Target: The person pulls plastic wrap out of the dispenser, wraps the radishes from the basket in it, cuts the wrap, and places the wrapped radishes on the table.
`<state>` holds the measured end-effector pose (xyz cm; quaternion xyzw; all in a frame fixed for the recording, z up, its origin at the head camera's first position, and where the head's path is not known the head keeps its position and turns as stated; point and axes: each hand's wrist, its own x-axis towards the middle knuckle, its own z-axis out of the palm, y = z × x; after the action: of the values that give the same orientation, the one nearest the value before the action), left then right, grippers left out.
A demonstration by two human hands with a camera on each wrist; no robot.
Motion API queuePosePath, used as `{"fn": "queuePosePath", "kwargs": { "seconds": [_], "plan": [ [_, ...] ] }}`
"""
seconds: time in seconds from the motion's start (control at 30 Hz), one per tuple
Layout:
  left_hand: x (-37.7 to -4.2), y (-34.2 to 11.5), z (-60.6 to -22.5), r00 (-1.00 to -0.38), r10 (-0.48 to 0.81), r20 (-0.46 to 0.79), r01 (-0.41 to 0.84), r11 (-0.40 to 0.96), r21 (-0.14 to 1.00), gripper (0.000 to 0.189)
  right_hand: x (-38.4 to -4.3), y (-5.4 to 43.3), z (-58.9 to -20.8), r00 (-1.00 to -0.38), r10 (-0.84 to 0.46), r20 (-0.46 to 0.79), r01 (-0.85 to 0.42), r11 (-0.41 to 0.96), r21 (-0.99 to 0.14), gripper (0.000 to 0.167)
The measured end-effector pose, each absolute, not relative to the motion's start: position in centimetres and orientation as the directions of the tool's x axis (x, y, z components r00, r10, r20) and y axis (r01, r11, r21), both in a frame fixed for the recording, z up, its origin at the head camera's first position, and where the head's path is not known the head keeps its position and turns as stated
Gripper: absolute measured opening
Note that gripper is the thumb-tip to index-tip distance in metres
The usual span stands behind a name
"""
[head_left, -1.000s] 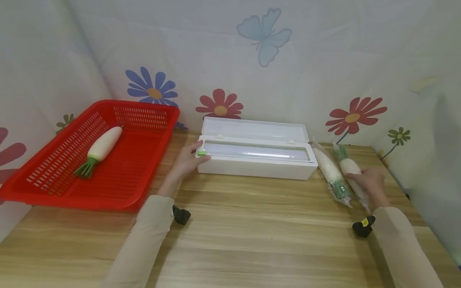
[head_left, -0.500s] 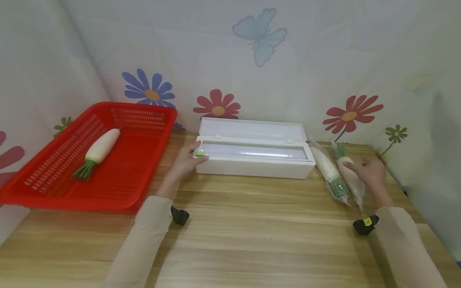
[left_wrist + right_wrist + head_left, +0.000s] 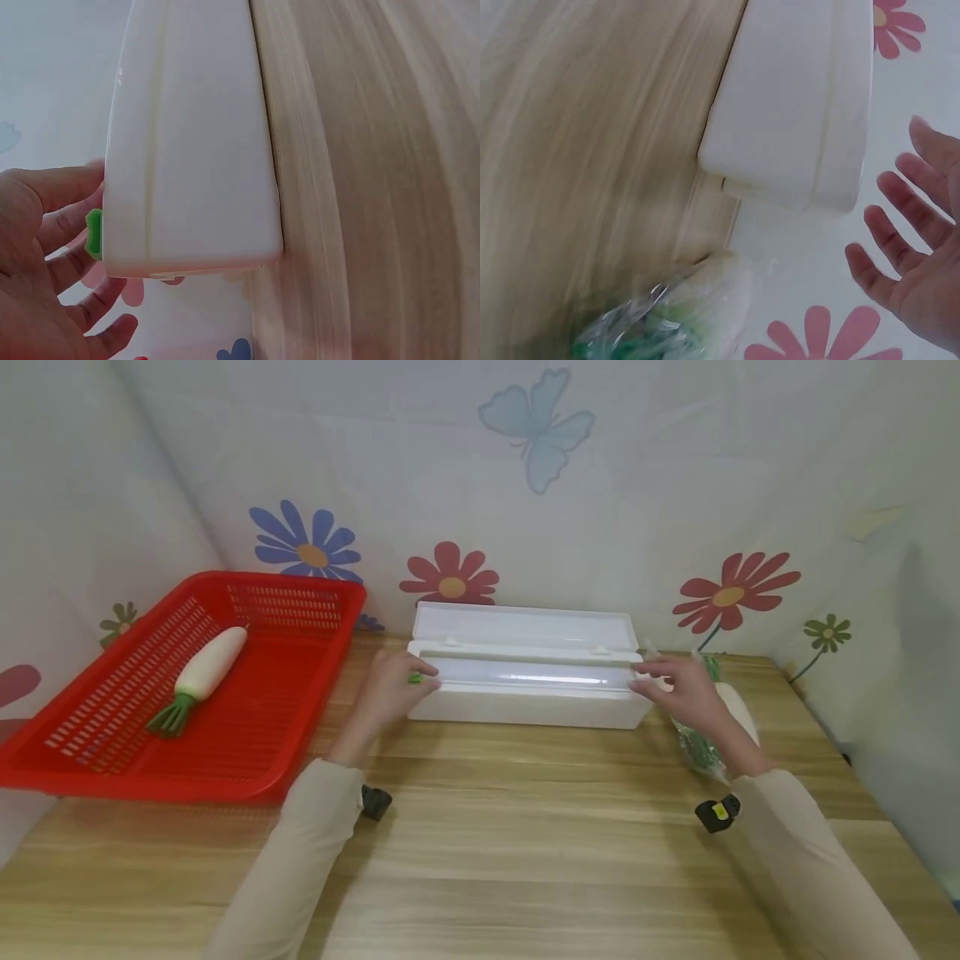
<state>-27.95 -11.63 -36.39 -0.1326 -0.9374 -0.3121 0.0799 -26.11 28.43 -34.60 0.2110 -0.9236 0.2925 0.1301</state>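
Note:
A long white cling film dispenser (image 3: 525, 706) stands on the table with its lid (image 3: 521, 625) tipped back and a shiny film roll (image 3: 536, 672) showing. My left hand (image 3: 393, 689) is at its left end, fingertips by the top edge around the green cutter slider (image 3: 94, 234), fingers loosely bent. At the right end my right hand (image 3: 686, 693) hovers with fingers spread; the right wrist view shows nothing between them. Under and beside that hand lie two white radishes in clear wrap, one with green stems (image 3: 699, 750), the other (image 3: 738, 708) farther right, both partly hidden.
A red plastic basket (image 3: 300, 752) stands at the left, holding one unwrapped white radish (image 3: 212, 667) with green stems. A flowered white curtain (image 3: 585, 527) hangs close behind the dispenser. The wooden table (image 3: 540, 843) extends toward me.
My right hand has let go of the right-hand wrapped radish and moved left to the dispenser's right end. My left hand has shifted slightly over the dispenser's left end.

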Motion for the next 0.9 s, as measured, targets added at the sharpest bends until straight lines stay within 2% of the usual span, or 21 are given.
{"fn": "queuePosePath", "kwargs": {
  "seconds": [0.13, 0.47, 0.67, 0.9],
  "plan": [
    [-28.4, -11.4, -36.0, -0.960, 0.187, 0.210, 0.273, 0.798, 0.537, 0.020, -26.8, 27.3, -34.7, -0.855, -0.401, 0.328, -0.510, 0.764, -0.396, 0.028],
    [-28.8, -11.2, -35.5, -0.961, 0.177, 0.215, 0.266, 0.808, 0.526, 0.018, -28.0, 26.0, -34.8, -0.878, -0.399, 0.266, -0.473, 0.809, -0.348, 0.016],
    [-29.0, -11.1, -35.2, -0.969, 0.162, 0.189, 0.239, 0.818, 0.523, 0.020, -28.3, 25.5, -34.8, -0.897, -0.368, 0.245, -0.438, 0.815, -0.379, 0.015],
    [-29.1, -10.7, -33.9, -0.976, 0.141, 0.165, 0.211, 0.786, 0.581, 0.024, -28.5, 25.5, -34.3, -0.919, -0.290, 0.266, -0.385, 0.800, -0.459, 0.020]
  ]
}}
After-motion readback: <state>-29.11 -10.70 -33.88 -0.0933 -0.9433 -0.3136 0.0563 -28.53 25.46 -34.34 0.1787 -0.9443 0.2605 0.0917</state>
